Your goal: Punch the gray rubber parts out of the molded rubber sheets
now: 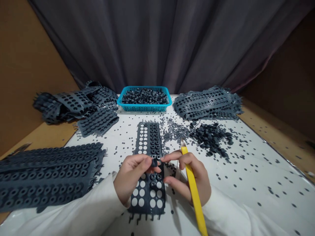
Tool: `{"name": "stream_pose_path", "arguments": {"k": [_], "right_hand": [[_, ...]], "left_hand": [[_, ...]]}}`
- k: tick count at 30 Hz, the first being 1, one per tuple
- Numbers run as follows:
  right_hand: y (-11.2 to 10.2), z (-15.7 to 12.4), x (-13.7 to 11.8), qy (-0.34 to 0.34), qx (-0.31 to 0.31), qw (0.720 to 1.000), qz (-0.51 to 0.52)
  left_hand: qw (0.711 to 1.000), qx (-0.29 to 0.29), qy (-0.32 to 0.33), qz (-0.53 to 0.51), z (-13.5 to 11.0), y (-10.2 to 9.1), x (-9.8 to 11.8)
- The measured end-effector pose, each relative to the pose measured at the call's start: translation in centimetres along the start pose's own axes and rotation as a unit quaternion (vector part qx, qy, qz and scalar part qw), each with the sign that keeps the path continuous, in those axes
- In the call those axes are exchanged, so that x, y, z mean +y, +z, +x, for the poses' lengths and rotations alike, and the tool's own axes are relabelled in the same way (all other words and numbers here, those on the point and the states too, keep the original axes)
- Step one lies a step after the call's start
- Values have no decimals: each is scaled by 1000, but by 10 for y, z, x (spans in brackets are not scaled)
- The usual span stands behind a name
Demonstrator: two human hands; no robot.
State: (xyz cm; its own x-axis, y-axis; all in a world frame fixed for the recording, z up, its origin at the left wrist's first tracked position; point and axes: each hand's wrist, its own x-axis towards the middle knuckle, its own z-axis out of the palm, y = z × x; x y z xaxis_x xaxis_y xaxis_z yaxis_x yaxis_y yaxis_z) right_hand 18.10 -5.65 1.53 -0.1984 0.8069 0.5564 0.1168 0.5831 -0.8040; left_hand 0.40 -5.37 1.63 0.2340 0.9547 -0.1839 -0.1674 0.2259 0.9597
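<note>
A dark rubber strip (pixel 149 137) with rows of ring-shaped pieces and punched-out holes lies lengthwise on the white table (pixel 258 177) in front of me. My left hand (pixel 131 177) rests on the strip's left side, thumb and forefinger pinched on a small dark ring (pixel 154 162) over the strip. My right hand (pixel 188 175) is curled around a yellow-handled knife (pixel 194 193), blade tip pointing away, its forefinger reaching toward the same ring. Both arms wear white sleeves.
A blue basket (pixel 144 106) full of loose rings stands at the back centre. Stacks of rubber strips lie at the near left (pixel 46 172), back left (pixel 78 105) and back right (pixel 206 103). A pile of loose rings (pixel 211 137) and small punched dots scatter across the table.
</note>
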Motion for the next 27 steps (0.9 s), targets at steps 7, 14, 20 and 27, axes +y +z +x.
{"name": "stream_pose_path", "arguments": {"k": [7,14,20,27], "right_hand": [[5,-1,1,14,-21,1000,16],[7,-2,1,17,4,1000,16],[8,-1,0,12,25,1000,-1],[7,0,2,24,29,998,-43]], "left_hand": [[981,-8,99,169,-1,-1,1],[971,-1,113,208,0,-1,-2],[962,1,133,237,-2,3,-2],[959,24,113,259,12,-10,8]]}}
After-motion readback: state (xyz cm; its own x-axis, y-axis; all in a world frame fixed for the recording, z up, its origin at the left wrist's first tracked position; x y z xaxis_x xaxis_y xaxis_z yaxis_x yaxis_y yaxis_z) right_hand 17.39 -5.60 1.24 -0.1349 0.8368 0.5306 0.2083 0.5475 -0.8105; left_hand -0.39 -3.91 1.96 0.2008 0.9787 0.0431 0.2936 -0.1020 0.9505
